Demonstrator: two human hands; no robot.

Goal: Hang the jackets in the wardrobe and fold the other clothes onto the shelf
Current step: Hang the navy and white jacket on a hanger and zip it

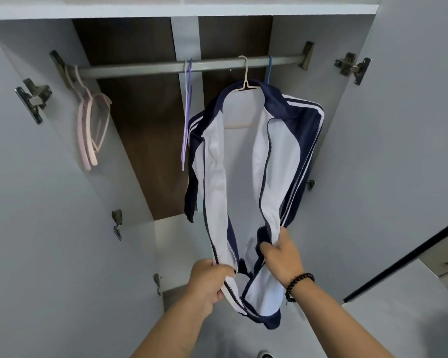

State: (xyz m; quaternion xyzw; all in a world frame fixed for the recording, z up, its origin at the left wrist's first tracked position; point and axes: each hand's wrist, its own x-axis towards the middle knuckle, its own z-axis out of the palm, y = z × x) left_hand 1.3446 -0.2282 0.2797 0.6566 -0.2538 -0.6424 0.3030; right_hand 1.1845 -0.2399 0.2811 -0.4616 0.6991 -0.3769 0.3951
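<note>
Navy-and-white zip-up track jacket (pixel 246 161) hangs on a pale wire hanger (pixel 246 85) from our wardrobe's grey rail (pixel 145 68). Our left hand (pixel 207 282) and right hand (pixel 282 257) each grip a front hem edge; next we likely join the zipper ends.

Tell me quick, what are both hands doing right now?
Left hand: closed, gripping the left front edge of the jacket near the hem.
Right hand: closed, gripping the jacket's right front edge by the zip.
</note>
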